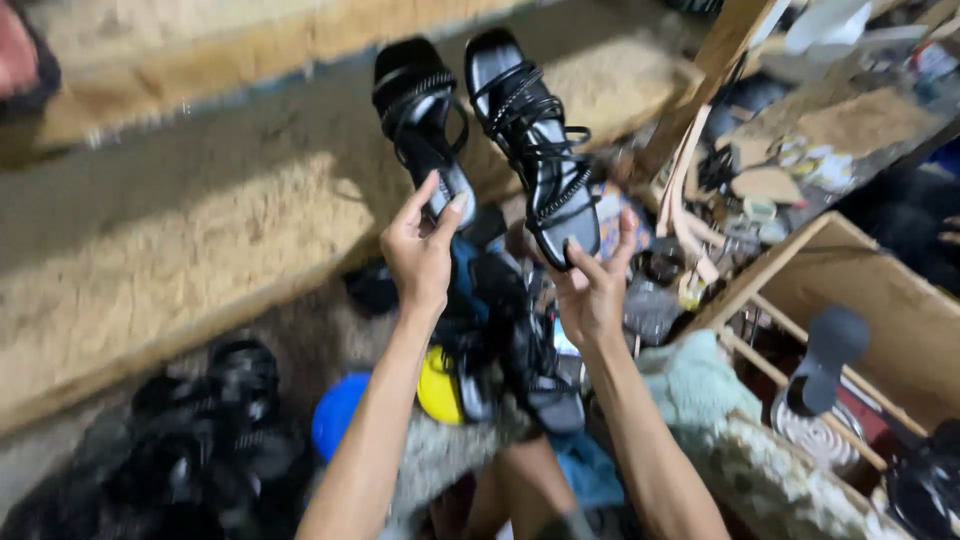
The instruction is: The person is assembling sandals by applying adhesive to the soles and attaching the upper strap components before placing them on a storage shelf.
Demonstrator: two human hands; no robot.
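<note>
Floor point(180, 230) of bare concrete and pale, rough boards fills the left and upper part of the view, and a wooden frame point(880, 300) with slats and a cluttered shelf takes up the right. Against that backdrop the pair of black strappy heeled sandals is held up in the air, soles toward the camera, side by side but apart. The left hand point(420, 250) pinches the heel end of the left sandal point(420, 115) between thumb and fingers; the right hand point(592, 290) grips the heel end of the right sandal point(530, 140) the same way, fingers curled round its edge. Both hands are closed on their shoes, with a clear gap between them.

To compare the two well, I judge it best to keep them level and parallel, toes pointing the same way, and held by the heel so the straps hang free and stay visible.

Below the forearms lies a heap of dark shoes point(510, 350), with a yellow object point(437, 385) and a blue object point(335, 415) just beside it. A second dark pile point(200, 440) sits lower left. A grey shoe form point(825, 360) stands in the frame at right. The heap crowds the space directly under the hands, so loose straps could snag there.
</note>
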